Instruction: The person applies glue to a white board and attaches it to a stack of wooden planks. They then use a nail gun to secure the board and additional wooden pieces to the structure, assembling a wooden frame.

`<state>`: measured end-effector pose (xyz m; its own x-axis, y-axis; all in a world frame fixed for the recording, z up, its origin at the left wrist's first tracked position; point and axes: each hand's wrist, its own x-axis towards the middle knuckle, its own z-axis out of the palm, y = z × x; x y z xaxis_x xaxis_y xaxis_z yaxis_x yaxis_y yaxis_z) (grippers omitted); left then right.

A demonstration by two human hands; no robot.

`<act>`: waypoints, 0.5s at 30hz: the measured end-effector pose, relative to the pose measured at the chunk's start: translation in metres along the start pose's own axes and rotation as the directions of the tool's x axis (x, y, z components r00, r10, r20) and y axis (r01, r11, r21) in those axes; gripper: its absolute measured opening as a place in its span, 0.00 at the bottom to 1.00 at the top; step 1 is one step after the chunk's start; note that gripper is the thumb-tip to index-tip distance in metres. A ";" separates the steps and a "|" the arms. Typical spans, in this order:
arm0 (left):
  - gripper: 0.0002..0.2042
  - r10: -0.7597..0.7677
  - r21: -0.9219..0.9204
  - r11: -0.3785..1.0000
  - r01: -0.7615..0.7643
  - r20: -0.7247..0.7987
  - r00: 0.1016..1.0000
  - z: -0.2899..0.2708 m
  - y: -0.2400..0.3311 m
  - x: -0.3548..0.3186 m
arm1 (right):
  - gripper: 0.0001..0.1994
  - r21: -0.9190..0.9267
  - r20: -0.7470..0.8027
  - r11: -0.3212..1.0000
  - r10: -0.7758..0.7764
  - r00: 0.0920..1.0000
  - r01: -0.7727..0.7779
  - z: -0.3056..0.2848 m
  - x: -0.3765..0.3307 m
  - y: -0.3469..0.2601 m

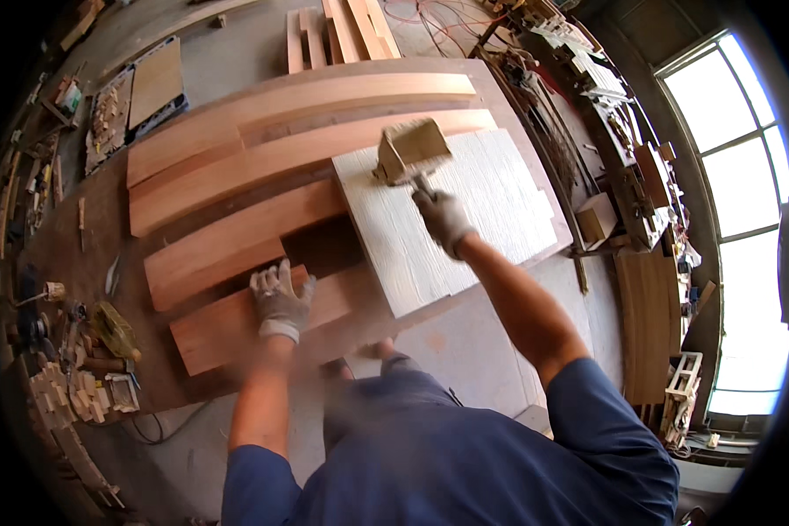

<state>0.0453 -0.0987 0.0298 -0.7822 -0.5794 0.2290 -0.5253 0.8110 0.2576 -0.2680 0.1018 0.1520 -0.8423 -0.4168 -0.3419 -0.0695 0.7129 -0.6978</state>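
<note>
Left end of the brown table (70,223): clutter close to the edge. Clear yellowish bottle (114,331), on its side; small wood blocks (88,394) in a loose pile nearer. A board pushed far to the left could knock these; blocks would probably scatter first.

Middle: long reddish boards in rows, far to near. Left hand, gloved (279,294), palm down on the near board (210,337), fingers a little spread, thumb out to the right; nothing pinched. Dark gap just beyond it. If the hand leans hard on one side, the board might slide or tip, and a finger could get nipped against the neighbouring board (245,235).

Right: white-surfaced panel (373,237), streaked lengthwise, looks wet. Risk as I judge it: a sleeve or glove brushing it, leaving smears. Near-right outline stepped, so pieces beneath may shift under uneven pressure.

Over its far-left part, a beige box-shaped tool (416,149), tilted. Right hand, gloved (443,217), wrapped round its handle (422,182). Cannot tell whether tool touches panel. Should it tip further, any contents could spill onto bare wood; a loose grip would be the likely cause.
</note>
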 end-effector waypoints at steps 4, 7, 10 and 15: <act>0.35 -0.008 0.014 1.000 0.007 0.060 0.998 -0.002 -0.004 0.002 | 0.25 -0.175 -0.024 0.985 -0.004 1.000 -0.001 -0.022 -0.150 0.071; 0.34 0.001 0.004 1.000 -0.001 0.024 1.000 0.001 -0.005 0.002 | 0.21 -0.243 -0.007 0.953 0.187 0.982 -0.183 -0.047 -0.267 0.079; 0.34 0.011 -0.023 1.000 -0.011 0.005 1.000 0.004 -0.003 0.004 | 0.26 -0.266 -0.028 0.934 0.239 0.971 -0.237 -0.055 -0.328 0.121; 0.33 0.016 -0.014 1.000 -0.017 -0.025 1.000 0.005 -0.006 0.003 | 0.26 -0.166 -0.060 0.929 0.324 0.944 -0.330 -0.047 -0.302 0.066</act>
<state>0.0441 -0.1049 0.0243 -0.7821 -0.5680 0.2563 -0.5075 0.8192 0.2671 -0.0429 0.3015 0.2386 -0.8495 -0.1286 -0.5117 0.1245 0.8936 -0.4313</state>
